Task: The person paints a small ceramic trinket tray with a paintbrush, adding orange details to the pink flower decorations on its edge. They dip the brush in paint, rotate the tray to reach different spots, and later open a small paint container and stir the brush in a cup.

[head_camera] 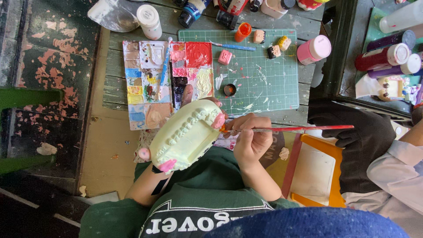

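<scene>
Your left hand (pixel 200 98) is wrapped around the far side of the pale yellow figurine (pixel 187 134), mostly hidden behind it, with only fingertips showing over its upper edge; it grips the piece and holds it tilted above your lap, just below the green cutting mat (pixel 264 83). Your right hand (pixel 251 139) is closed around the red-handled brush (pixel 291 128) in a pen-like pinch, the long handle pointing off to the right and the tip touching the pink patch at the figurine's end nearest the mat.

To do this stroke well, keep the figurine steady and turn it with the left hand rather than twisting the brush wrist. Rest the side of your right hand against the piece if you can, so the tip stays on the pink spot and does not stray onto the yellow. Use light pressure and short strokes, since the raised ridges along the top look as if they would catch paint easily.

The paint palette (pixel 150 83) lies just left of the mat, touching its edge, with a blue brush (pixel 165 66) resting across it. Small painted pieces (pixel 273 46) and an orange pot (pixel 242 31) sit on the mat's far edge, and a pink-capped bottle (pixel 313 49) lies at its right. Another person's dark sleeve (pixel 361 141) is to the lower right of the mat, close to the brush handle's end, so mind it.
</scene>
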`<control>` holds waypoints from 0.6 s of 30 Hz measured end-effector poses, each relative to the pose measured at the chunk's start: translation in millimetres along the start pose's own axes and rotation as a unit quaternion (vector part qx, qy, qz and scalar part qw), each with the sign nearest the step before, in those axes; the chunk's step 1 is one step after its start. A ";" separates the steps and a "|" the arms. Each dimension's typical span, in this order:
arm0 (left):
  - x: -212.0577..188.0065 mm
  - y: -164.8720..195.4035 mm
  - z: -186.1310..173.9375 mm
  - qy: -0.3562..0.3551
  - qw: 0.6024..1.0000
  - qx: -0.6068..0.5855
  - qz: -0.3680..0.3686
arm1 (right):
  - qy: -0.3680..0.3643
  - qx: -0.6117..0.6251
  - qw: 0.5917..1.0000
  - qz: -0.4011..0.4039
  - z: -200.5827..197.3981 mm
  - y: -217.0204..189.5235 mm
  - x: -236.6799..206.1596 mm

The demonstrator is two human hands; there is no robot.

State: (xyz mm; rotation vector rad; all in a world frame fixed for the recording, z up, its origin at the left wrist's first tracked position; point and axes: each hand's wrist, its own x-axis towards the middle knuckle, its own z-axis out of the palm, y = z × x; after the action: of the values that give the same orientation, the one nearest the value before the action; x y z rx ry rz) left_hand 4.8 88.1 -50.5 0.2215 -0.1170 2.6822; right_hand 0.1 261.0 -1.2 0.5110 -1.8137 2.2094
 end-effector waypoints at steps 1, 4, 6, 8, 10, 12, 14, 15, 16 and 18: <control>5.2 4.6 -8.8 -0.002 0.990 -0.116 -0.084 | -0.006 -0.002 1.000 -0.003 -0.6 -1.2 0.2; 9.0 1.8 -29.8 0.040 0.991 -0.104 -0.073 | -0.003 -0.026 1.000 -0.003 -0.2 -4.8 0.7; 7.9 -2.1 -40.5 0.031 0.992 -0.098 -0.068 | -0.005 -0.035 0.999 -0.014 0.0 -5.6 1.6; 6.1 -4.2 -46.8 0.036 0.991 -0.110 -0.069 | -0.004 -0.042 0.999 -0.021 0.5 -5.9 1.8; 6.5 -5.0 -49.9 0.056 0.986 -0.141 -0.075 | 0.000 -0.049 0.998 -0.024 -0.1 -5.4 1.7; 8.3 -3.8 -50.0 0.049 0.985 -0.145 -0.076 | 0.000 -0.055 0.998 -0.029 -0.6 -4.7 1.2; 9.6 -2.8 -47.4 0.047 0.987 -0.134 -0.079 | 0.000 -0.061 0.998 -0.030 -1.7 -4.0 0.5; 9.2 -2.0 -45.3 0.049 0.988 -0.121 -0.082 | 0.001 -0.065 0.997 -0.030 -2.2 -3.6 0.2; 8.4 -1.2 -42.4 0.050 0.989 -0.107 -0.085 | 0.002 -0.069 0.997 -0.030 -2.3 -3.5 0.0; 4.7 -2.4 -36.0 0.058 0.992 -0.097 -0.064 | 0.008 -0.068 0.997 -0.023 -3.0 -3.3 0.0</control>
State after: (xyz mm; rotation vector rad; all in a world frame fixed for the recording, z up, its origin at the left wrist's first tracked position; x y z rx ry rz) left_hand -3.2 96.5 -85.0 0.0114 -0.3151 2.5281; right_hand 1.1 264.6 1.2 0.5003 -1.9071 2.0369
